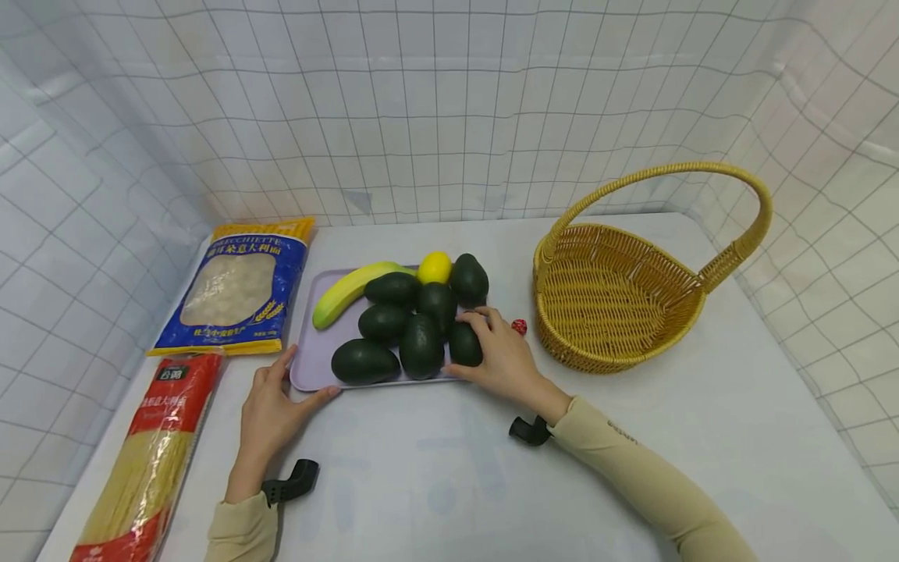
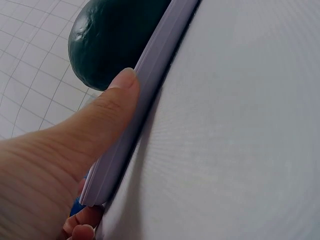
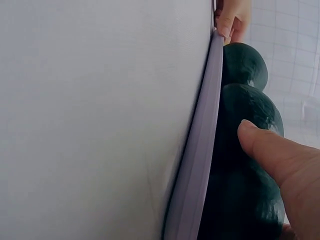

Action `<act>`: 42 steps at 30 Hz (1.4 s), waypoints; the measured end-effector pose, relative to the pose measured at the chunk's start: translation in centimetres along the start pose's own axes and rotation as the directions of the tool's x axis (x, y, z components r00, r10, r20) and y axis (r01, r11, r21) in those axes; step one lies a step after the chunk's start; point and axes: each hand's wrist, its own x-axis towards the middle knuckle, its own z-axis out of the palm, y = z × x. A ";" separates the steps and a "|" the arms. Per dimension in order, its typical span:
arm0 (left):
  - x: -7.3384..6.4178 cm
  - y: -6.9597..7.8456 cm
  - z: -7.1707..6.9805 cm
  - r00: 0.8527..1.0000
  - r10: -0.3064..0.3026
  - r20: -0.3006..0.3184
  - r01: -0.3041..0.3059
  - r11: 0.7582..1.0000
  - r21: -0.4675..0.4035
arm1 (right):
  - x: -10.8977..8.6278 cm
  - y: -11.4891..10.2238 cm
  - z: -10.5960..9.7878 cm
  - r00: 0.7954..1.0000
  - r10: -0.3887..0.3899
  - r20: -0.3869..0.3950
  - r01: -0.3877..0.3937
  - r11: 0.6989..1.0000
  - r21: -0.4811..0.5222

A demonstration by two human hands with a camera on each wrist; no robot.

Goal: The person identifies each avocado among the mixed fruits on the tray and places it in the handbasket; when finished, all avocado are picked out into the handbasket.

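A pale purple tray (image 1: 309,361) carries several dark green avocados (image 1: 421,347), a banana (image 1: 354,290) and a lemon (image 1: 435,268). My left hand (image 1: 270,417) grips the tray's near left corner; in the left wrist view the thumb (image 2: 112,102) presses on the rim and other fingertips show past the corner. At the near right end, my right hand (image 1: 507,363) holds an avocado (image 1: 464,346), thumb on the near side and fingers over the far side. In the right wrist view most of those fingers are hidden.
To the right stands an open wicker basket (image 1: 607,304) with a tall handle. Beside it lies a small red patterned object (image 1: 519,326). A blue and yellow pasta bag (image 1: 235,285) and a spaghetti pack (image 1: 151,460) lie left. White gridded sheeting (image 1: 435,117) surrounds the table.
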 end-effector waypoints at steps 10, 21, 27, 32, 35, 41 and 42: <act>-0.1 0.0 0.1 1.000 0.010 -0.004 -0.010 1.000 -0.007 | -0.3 0.0 0.4 1.000 0.019 -0.008 -0.019 0.999 0.050; -0.1 0.0 0.0 1.000 0.025 -0.011 -0.025 1.000 -0.011 | -0.9 -0.1 0.3 0.999 0.005 -0.050 0.000 0.996 0.091; -0.1 -0.1 0.1 1.000 0.027 -0.016 -0.027 1.000 -0.012 | -1.3 0.0 0.0 0.998 0.006 -0.067 0.004 0.989 0.145; 0.0 -0.2 0.1 0.999 0.028 -0.020 -0.028 1.000 -0.009 | -1.6 -0.2 -0.5 0.997 0.017 -0.075 0.002 0.972 0.235; 0.0 -0.3 0.1 0.999 0.028 -0.018 -0.028 1.000 -0.011 | -1.8 -0.2 -0.8 0.996 0.031 -0.080 -0.007 0.960 0.281; -0.1 -0.1 0.0 1.000 0.021 -0.010 -0.021 1.000 -0.017 | -2.0 -0.4 -1.4 0.993 0.027 -0.114 0.013 0.941 0.339; -0.1 -0.1 0.0 1.000 0.021 -0.009 -0.021 1.000 -0.018 | -2.0 -0.4 -1.5 0.992 0.019 -0.125 0.025 0.939 0.344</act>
